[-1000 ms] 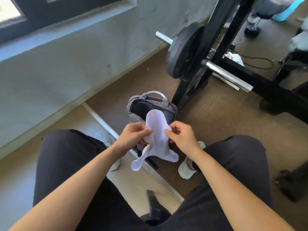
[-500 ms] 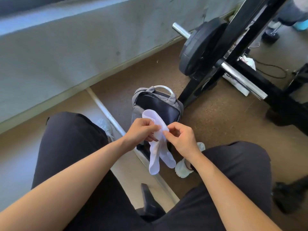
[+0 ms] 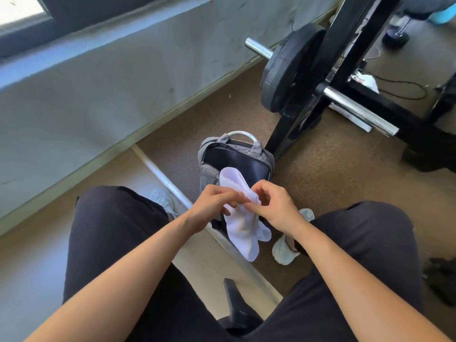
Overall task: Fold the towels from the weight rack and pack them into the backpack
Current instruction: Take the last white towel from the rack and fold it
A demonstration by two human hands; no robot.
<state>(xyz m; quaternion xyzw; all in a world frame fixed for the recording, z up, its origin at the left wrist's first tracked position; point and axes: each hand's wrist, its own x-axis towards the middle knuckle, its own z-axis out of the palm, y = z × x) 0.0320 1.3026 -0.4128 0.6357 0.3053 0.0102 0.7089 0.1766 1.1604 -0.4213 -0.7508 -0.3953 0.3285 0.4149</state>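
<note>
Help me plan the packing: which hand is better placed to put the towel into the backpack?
Probably left. Both hands pinch the towel over the open backpack, but the left hand sits squarely before the opening, while the right hand is off toward the side where the rack upright stands.

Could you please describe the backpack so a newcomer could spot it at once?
Find the black weight rack at upper right. At the foot of its near upright, on the brown floor, stands the backpack, partly behind the held towel. It is the only grey bag, open-topped with a dark lining and a pale handle.
</note>
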